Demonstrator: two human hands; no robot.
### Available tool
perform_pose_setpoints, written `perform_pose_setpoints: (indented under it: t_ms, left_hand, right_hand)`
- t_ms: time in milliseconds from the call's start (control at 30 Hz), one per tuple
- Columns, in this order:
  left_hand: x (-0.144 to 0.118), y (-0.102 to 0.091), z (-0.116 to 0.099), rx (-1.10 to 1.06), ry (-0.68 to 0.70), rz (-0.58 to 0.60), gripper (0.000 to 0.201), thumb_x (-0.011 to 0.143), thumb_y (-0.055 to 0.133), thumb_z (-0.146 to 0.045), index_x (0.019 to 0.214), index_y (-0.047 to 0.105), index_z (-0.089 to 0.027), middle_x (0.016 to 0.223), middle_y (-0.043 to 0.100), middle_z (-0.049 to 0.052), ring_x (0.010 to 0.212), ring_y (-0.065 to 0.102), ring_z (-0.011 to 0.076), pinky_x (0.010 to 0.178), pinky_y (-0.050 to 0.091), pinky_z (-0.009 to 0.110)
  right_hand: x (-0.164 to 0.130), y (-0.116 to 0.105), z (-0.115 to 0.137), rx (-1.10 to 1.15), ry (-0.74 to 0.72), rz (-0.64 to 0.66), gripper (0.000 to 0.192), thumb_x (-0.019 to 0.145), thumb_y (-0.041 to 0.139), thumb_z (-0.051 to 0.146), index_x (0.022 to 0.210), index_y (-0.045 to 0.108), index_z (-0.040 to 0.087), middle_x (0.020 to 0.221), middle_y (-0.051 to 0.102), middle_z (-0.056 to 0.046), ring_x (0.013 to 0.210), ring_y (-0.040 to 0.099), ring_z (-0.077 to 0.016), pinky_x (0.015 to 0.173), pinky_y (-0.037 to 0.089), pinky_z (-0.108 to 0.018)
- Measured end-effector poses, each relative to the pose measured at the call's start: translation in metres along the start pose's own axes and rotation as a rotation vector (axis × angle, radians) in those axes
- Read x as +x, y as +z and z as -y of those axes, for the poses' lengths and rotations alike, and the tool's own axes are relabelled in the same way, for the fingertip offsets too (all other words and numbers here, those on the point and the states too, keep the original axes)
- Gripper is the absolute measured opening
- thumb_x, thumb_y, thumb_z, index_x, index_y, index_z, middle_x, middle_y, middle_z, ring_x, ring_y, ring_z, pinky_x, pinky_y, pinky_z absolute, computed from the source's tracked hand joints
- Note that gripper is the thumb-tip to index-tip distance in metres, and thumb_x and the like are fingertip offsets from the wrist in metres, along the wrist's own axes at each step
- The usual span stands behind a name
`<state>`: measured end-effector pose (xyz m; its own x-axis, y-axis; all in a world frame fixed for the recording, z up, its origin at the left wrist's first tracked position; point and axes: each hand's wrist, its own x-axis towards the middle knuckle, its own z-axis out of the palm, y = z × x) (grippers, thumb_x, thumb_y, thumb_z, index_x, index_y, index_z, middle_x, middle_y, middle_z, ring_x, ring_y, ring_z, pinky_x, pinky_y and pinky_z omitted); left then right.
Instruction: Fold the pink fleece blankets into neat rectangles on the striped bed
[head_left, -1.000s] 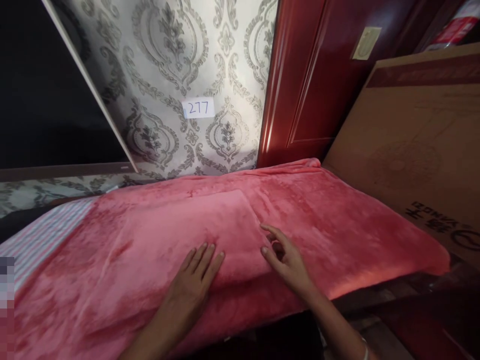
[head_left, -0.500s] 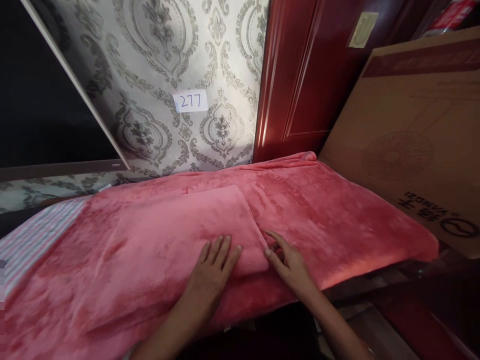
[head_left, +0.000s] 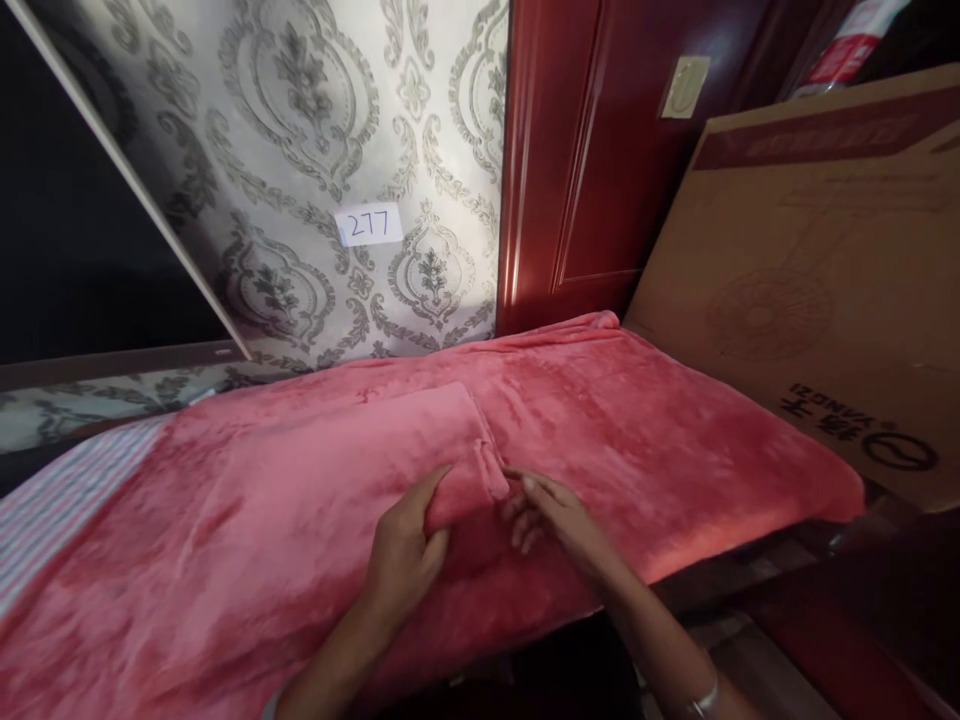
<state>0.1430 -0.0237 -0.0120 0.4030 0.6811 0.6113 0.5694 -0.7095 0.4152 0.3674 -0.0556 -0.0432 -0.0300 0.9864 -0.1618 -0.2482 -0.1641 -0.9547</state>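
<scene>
A folded pink plush cloth [head_left: 330, 450] lies flat over a larger pink plush blanket [head_left: 645, 430]. My left hand [head_left: 405, 540] grips the near edge of the cloth, its thumb showing and part of the fingers hidden by the fabric. At the cloth's right corner, which is lifted and creased, my right hand [head_left: 551, 510] pinches the edge between thumb and forefinger. The other fingers of that hand are curled loosely below.
Behind the blanket are a patterned wall with a paper marked 277 [head_left: 369, 224] and a dark red door panel [head_left: 570, 180]. A large cardboard box [head_left: 810, 260] stands on the right. At upper left hangs a dark screen [head_left: 90, 220]; striped fabric [head_left: 82, 500] shows beneath it.
My left hand has gone from lying flat on the cloth to gripping its near edge. The right corner is now lifted and bunched at my right hand. The view has shifted slightly.
</scene>
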Motion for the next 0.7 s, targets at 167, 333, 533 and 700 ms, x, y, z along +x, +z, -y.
perform_pose_setpoints:
  t_ms: [167, 333, 533, 700]
  left_hand:
    - [-0.009, 0.011, -0.004, 0.184, 0.147, -0.077, 0.058, 0.072, 0.045, -0.003, 0.128, 0.058, -0.013, 0.121, 0.072, 0.01, 0.111, 0.069, 0.0222, 0.095, 0.058, 0.037]
    - [-0.022, 0.022, -0.004, 0.404, 0.297, -0.091, 0.063, 0.071, 0.044, 0.001, 0.131, 0.057, -0.013, 0.13, 0.067, 0.013, 0.123, 0.062, 0.0271, 0.1, 0.054, 0.044]
    - [-0.028, 0.026, 0.0, 0.523, 0.37, -0.066, 0.061, 0.076, 0.043, -0.002, 0.134, 0.058, -0.011, 0.131, 0.066, 0.013, 0.126, 0.058, 0.027, 0.103, 0.049, 0.042]
    - [-0.024, 0.033, 0.003, 0.577, 0.369, -0.045, 0.066, 0.075, 0.043, 0.0, 0.136, 0.058, -0.018, 0.136, 0.064, 0.009, 0.131, 0.054, 0.0261, 0.109, 0.042, 0.044]
  right_hand:
    - [0.032, 0.014, 0.02, 0.199, -0.022, 0.181, 0.057, 0.079, 0.068, 0.061, 0.12, 0.062, 0.024, 0.087, 0.073, -0.006, 0.076, 0.071, -0.0241, 0.065, 0.056, -0.035]
    - [0.081, 0.023, 0.029, 0.274, -0.03, 0.296, 0.049, 0.072, 0.073, 0.055, 0.106, 0.068, 0.02, 0.096, 0.075, -0.009, 0.097, 0.069, -0.0298, 0.082, 0.055, -0.042]
    - [0.141, 0.025, 0.04, 0.199, -0.1, 0.09, 0.06, 0.067, 0.076, 0.034, 0.123, 0.06, 0.022, 0.096, 0.073, -0.005, 0.089, 0.069, -0.0242, 0.081, 0.055, -0.038]
    - [0.178, 0.033, 0.054, 0.139, -0.142, -0.022, 0.082, 0.065, 0.069, 0.016, 0.143, 0.046, 0.02, 0.081, 0.067, 0.001, 0.067, 0.061, -0.0167, 0.065, 0.051, -0.03]
